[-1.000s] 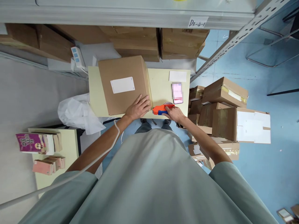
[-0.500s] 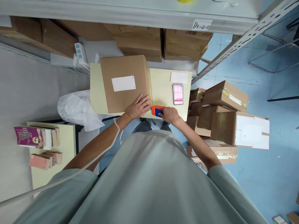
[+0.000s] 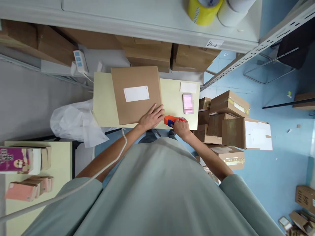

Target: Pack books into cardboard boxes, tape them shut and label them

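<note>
A closed brown cardboard box (image 3: 133,106) with a white label lies on a small pale yellow table (image 3: 103,101). My left hand (image 3: 152,117) rests flat on the box's near right corner, fingers spread. My right hand (image 3: 181,127) grips an orange and blue tape dispenser (image 3: 170,120) at the table's near edge, just right of the box. A phone (image 3: 188,103) and a white slip (image 3: 188,87) lie on the table's right side.
Stacked cardboard boxes (image 3: 233,121) crowd the floor to the right. A metal shelf (image 3: 137,16) overhead carries tape rolls (image 3: 204,9), with more boxes beneath it. A white plastic bag (image 3: 73,121) lies left of the table. A second table (image 3: 59,157) with books stands at lower left.
The view has tilted, showing the tape rolls on the shelf. My right hand has shifted slightly with the dispenser by the box's corner. My left hand stays on the box.
</note>
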The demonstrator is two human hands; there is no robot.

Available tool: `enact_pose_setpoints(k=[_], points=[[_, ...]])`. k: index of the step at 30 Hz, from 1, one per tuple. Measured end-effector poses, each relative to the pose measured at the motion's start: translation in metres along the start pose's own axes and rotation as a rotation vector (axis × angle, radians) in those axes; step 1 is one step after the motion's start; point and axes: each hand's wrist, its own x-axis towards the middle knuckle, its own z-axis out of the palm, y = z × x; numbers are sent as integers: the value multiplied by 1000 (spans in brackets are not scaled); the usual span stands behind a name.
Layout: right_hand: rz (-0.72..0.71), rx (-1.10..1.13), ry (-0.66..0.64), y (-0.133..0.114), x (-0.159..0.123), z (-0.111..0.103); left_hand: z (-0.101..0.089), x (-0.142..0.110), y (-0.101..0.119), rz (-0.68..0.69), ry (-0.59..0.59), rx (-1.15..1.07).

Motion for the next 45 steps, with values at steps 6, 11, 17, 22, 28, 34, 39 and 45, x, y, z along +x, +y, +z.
enact_pose_setpoints(k=[6, 11, 17, 22, 28, 34, 39, 45], points=[[-156, -107, 138, 29, -10, 27, 3, 1, 3, 19, 35, -37], [-123, -148, 285, 34, -9, 51, 3, 0, 5, 33, 69, -3], [-18, -99, 308, 22, -7, 73, -1, -1, 4, 65, 55, -3], [47, -76, 374, 6, -11, 93, 1, -1, 5, 63, 50, -40], [-48, -87, 396, 24, -6, 92, 0, -1, 7, 42, 36, -10], [-268, -153, 298, 56, 18, 64, 1, 1, 6, -1, 17, -22], [-493, -216, 214, 78, 55, 31, 5, -1, 3, -32, 13, -37], [-687, -273, 88, 102, 84, 5, 4, 4, 6, -71, -12, -31]])
